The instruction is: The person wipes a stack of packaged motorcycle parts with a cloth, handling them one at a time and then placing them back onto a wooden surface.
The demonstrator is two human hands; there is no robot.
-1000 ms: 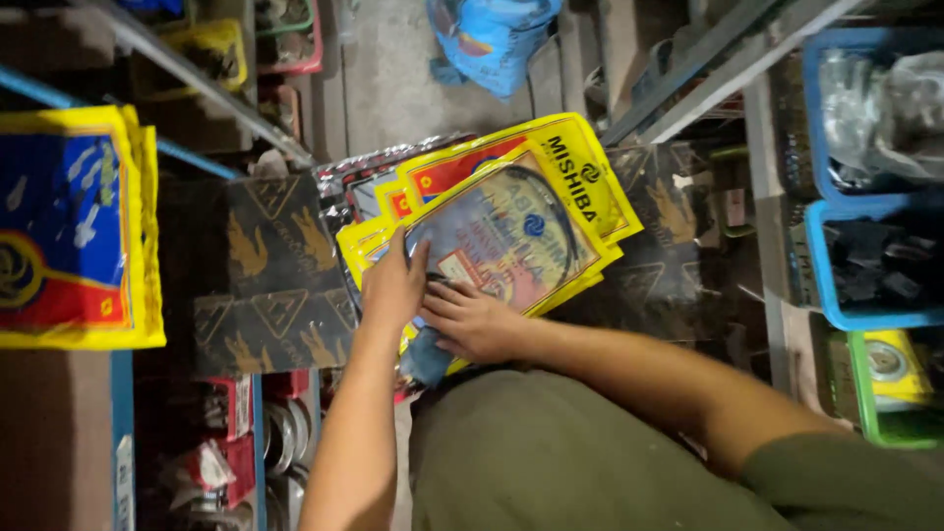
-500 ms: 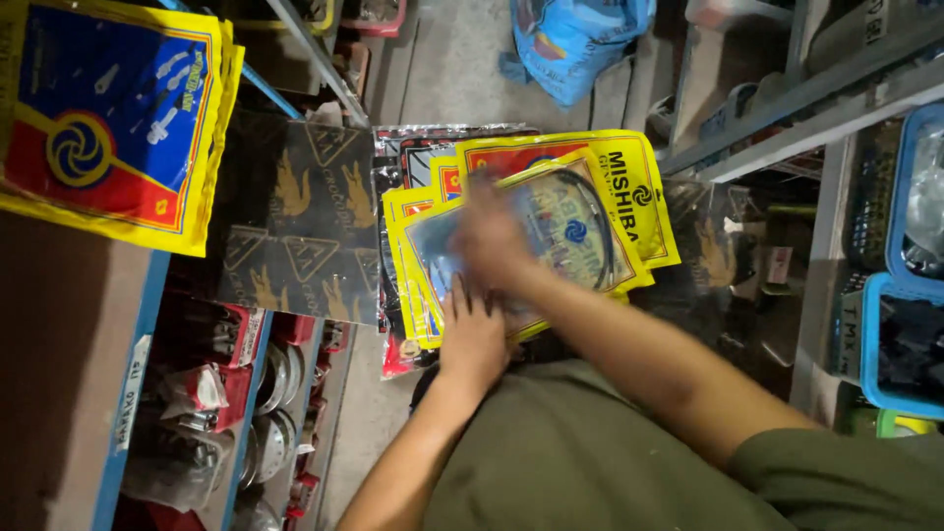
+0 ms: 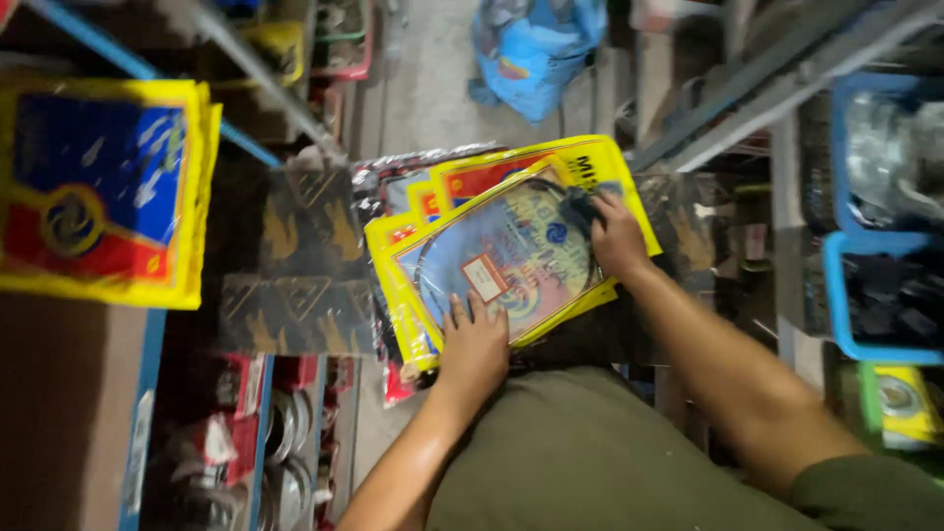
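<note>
I hold a stack of flat yellow plastic packets (image 3: 511, 251), each with a coiled cable inside, in front of my waist. My left hand (image 3: 474, 346) grips the stack's near lower edge, fingers spread on the top packet. My right hand (image 3: 615, 234) clasps the far right edge of the top packet, over a dark part of the cable. Several more yellow and red packets (image 3: 423, 202) fan out beneath the top one.
A yellow, blue and red packet pile (image 3: 103, 192) lies on a shelf at left. Dark patterned packets (image 3: 295, 256) sit behind the stack. Blue crates (image 3: 880, 246) with bagged parts stand at right, a blue bag (image 3: 536, 44) on the floor ahead, red boxed parts (image 3: 236, 433) lower left.
My right hand has slid from the middle of the top packet to its right edge. My left hand stays at the lower edge. The stack has tilted a little.
</note>
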